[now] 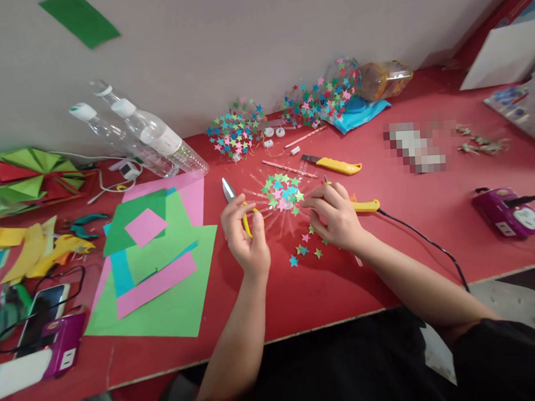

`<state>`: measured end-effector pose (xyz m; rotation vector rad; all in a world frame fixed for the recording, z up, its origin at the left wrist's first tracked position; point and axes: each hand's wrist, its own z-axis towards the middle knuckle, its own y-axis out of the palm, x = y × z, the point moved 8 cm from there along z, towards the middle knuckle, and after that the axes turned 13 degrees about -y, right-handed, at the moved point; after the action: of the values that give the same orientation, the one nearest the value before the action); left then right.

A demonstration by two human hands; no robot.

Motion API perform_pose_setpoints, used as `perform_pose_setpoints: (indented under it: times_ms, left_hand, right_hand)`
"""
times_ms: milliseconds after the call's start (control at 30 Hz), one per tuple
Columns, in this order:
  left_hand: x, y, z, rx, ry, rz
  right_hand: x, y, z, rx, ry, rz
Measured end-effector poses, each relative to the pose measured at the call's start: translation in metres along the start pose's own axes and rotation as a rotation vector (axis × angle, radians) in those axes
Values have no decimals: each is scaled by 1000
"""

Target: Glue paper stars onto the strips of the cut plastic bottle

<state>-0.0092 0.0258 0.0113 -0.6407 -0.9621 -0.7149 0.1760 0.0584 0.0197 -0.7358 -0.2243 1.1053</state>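
A clear plastic piece cut into strips [274, 217] fans out on the red table, with green, blue and pink paper stars [281, 191] clustered over its middle. My left hand [248, 237] is at its left side, fingers apart and holding nothing. Partly under that hand lies a pair of scissors [228, 189] with yellow handles. My right hand [335, 218] is at the right edge of the star cluster, fingertips pinched together; what they hold is too small to tell. Behind it rests a yellow corded tool [367, 206], mostly hidden. Several loose stars [305, 238] lie nearer me.
A yellow utility knife [337, 164] and patterned straws [289, 168] lie beyond the work. Star-covered clear ornaments [237, 133] stand by the wall. Plastic bottles [157, 140] lean at left above coloured paper sheets [178, 307]. A purple power strip [513, 214] is at right.
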Motion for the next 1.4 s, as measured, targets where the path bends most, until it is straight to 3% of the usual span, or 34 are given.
perform_pose_setpoints:
  times_ms: [200, 367, 467, 533, 633, 767, 900, 1167, 1400]
  left_hand:
    - [-18, -1, 9, -7, -68, 13]
    - [7, 16, -2, -171, 122, 218]
    - [10, 11, -5, -110, 173, 215]
    - [-7, -1, 2, -1, 79, 153]
    - [-54, -12, 17, 67, -238, 16]
    - [-95, -3, 21, -39, -614, -164]
    - [-100, 16, 9, -193, -852, -396]
    - [-108, 56, -15, -441, -989, -307]
    - [-111, 77, -19, -451, -948, -340]
  right_hand:
    - [4, -3, -1, 13, 51, 20]
    - [9, -5, -1, 31, 83, 24]
    - [7, -2, -1, 4, 68, 79]
    - [8, 1, -2, -33, 79, 97]
    - [15, 8, -4, -114, 137, 60]
    - [20, 16, -6, -209, 169, -11]
    - [19, 24, -9, -274, 157, -25]
    - [22, 40, -17, -335, 159, 34]
    - [25, 46, -19, -311, 191, 114]
